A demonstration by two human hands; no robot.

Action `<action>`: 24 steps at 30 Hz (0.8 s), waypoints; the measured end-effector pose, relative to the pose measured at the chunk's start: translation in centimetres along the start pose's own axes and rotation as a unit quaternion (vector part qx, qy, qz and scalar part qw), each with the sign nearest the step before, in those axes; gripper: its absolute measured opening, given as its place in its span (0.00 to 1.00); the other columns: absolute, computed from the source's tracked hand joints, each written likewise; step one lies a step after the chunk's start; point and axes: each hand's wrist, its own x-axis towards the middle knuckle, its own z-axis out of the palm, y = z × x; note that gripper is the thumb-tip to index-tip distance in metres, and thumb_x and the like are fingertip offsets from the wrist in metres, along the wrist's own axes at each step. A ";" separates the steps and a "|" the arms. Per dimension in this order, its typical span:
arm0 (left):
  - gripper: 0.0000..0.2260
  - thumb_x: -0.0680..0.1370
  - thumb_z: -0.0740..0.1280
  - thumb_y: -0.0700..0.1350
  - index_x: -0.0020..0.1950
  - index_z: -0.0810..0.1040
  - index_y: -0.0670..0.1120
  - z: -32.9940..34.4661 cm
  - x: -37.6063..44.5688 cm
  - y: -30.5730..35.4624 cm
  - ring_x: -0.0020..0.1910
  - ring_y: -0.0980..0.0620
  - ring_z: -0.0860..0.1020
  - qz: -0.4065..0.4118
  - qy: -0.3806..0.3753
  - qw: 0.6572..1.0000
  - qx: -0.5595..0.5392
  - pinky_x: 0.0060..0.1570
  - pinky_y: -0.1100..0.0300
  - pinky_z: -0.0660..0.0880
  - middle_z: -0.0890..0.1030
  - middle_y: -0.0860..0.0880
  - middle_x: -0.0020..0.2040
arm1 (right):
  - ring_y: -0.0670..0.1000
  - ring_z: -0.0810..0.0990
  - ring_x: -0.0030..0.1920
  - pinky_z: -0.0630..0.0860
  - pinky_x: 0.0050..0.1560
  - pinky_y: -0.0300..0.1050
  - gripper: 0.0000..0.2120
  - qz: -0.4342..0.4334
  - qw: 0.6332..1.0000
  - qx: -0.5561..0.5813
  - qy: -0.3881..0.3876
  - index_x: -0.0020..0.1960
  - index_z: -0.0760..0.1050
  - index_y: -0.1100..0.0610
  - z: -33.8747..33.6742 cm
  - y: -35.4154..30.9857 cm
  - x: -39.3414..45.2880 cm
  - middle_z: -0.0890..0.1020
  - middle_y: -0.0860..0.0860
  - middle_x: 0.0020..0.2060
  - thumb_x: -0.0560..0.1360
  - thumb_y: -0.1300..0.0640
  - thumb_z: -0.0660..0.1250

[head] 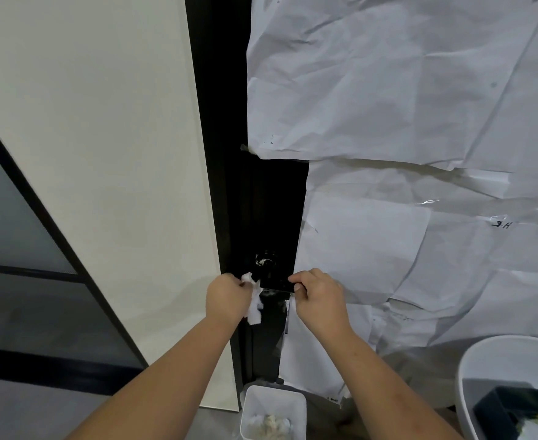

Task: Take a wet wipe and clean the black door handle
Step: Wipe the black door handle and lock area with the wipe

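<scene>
Door handle, black, sits on the dark door strip between the white wall panel and the crumpled paper sheets. Our right hand pinches its free end. Our left hand grips a wet wipe against its other end.

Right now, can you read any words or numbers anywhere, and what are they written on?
A dark handwritten scribble on the white paper taped over the door, near its right edge: looks like two characters, too unclear to read.
Tiny dark print on the lowest sheet, near the small white bin: too small to read.
Black door handle, wet wipe, bin: no text visible.
</scene>
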 end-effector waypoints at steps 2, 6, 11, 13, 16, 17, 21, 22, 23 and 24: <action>0.07 0.77 0.68 0.40 0.42 0.78 0.37 0.7 -0.4 0.1 0.40 0.41 0.84 -0.080 -0.008 0.968 -0.236 0.42 0.49 0.82 0.83 0.38 0.39 | 0.53 0.78 0.48 0.70 0.51 0.48 0.12 -0.001 1.000 0.003 0.000 0.54 0.81 0.52 0.0 0.1 0.0 0.81 0.50 0.45 0.76 0.62 0.63; 0.09 0.79 0.66 0.37 0.58 0.77 0.36 1.4 -0.5 1.0 0.53 0.41 0.83 -0.151 -0.046 0.866 -0.475 0.56 0.48 0.79 0.83 0.37 0.52 | 0.52 0.78 0.49 0.70 0.52 0.48 0.12 -0.003 1.000 0.002 -0.009 0.54 0.81 0.51 0.0 0.2 0.0 0.80 0.49 0.45 0.76 0.62 0.63; 0.06 0.77 0.69 0.36 0.53 0.79 0.42 1.4 -0.1 2.4 0.53 0.43 0.82 -0.118 -0.033 0.900 -0.419 0.57 0.47 0.79 0.82 0.40 0.53 | 0.52 0.78 0.48 0.71 0.51 0.47 0.12 -0.009 1.000 -0.002 -0.005 0.54 0.81 0.51 -0.1 0.2 -0.1 0.81 0.49 0.45 0.76 0.62 0.63; 0.06 0.76 0.71 0.38 0.51 0.80 0.45 1.6 0.1 2.3 0.54 0.44 0.81 -0.096 -0.027 0.919 -0.381 0.59 0.47 0.78 0.82 0.42 0.54 | 0.52 0.79 0.47 0.72 0.50 0.49 0.12 -0.011 1.000 -0.004 0.001 0.54 0.81 0.51 0.0 0.2 -0.1 0.81 0.49 0.44 0.75 0.62 0.64; 0.10 0.76 0.72 0.39 0.56 0.82 0.42 1.9 0.4 2.3 0.56 0.47 0.80 -0.060 -0.001 0.947 -0.316 0.61 0.52 0.76 0.83 0.46 0.54 | 0.52 0.79 0.46 0.73 0.49 0.50 0.12 -0.013 1.000 -0.007 0.004 0.53 0.81 0.51 0.2 0.3 0.1 0.81 0.49 0.44 0.75 0.62 0.65; 0.11 0.76 0.71 0.39 0.58 0.82 0.42 1.9 0.3 2.4 0.55 0.49 0.80 -0.034 0.012 0.958 -0.284 0.59 0.56 0.76 0.83 0.48 0.53 | 0.52 0.79 0.46 0.73 0.49 0.50 0.12 -0.012 1.000 -0.006 0.005 0.53 0.81 0.51 0.2 0.3 0.1 0.81 0.49 0.44 0.75 0.62 0.65; 0.09 0.77 0.69 0.40 0.56 0.84 0.41 1.9 0.2 3.0 0.47 0.49 0.82 0.099 0.060 0.989 -0.088 0.46 0.66 0.74 0.85 0.47 0.48 | 0.52 0.78 0.46 0.73 0.49 0.50 0.12 -0.004 1.000 -0.008 0.004 0.52 0.81 0.50 0.4 0.4 0.2 0.80 0.48 0.44 0.75 0.62 0.64; 0.09 0.77 0.69 0.40 0.55 0.84 0.42 1.9 0.5 2.9 0.46 0.48 0.83 0.111 0.064 0.990 -0.059 0.44 0.67 0.74 0.85 0.46 0.48 | 0.52 0.78 0.46 0.72 0.49 0.49 0.12 -0.002 1.000 -0.008 0.003 0.53 0.81 0.50 0.5 0.4 0.2 0.80 0.48 0.44 0.75 0.62 0.64; 0.08 0.77 0.69 0.41 0.54 0.85 0.42 2.0 0.7 2.9 0.44 0.48 0.83 0.114 0.065 0.990 -0.048 0.42 0.68 0.74 0.85 0.46 0.48 | 0.52 0.78 0.46 0.72 0.49 0.49 0.12 -0.001 1.000 -0.007 0.002 0.53 0.81 0.50 0.5 0.4 0.2 0.80 0.48 0.44 0.75 0.62 0.64; 0.08 0.76 0.69 0.41 0.53 0.85 0.42 2.0 0.7 3.0 0.44 0.49 0.83 0.112 0.067 0.990 -0.044 0.41 0.68 0.73 0.85 0.46 0.47 | 0.52 0.78 0.46 0.71 0.49 0.49 0.12 -0.001 1.000 -0.007 0.002 0.53 0.81 0.50 0.5 0.4 0.2 0.80 0.48 0.44 0.75 0.62 0.64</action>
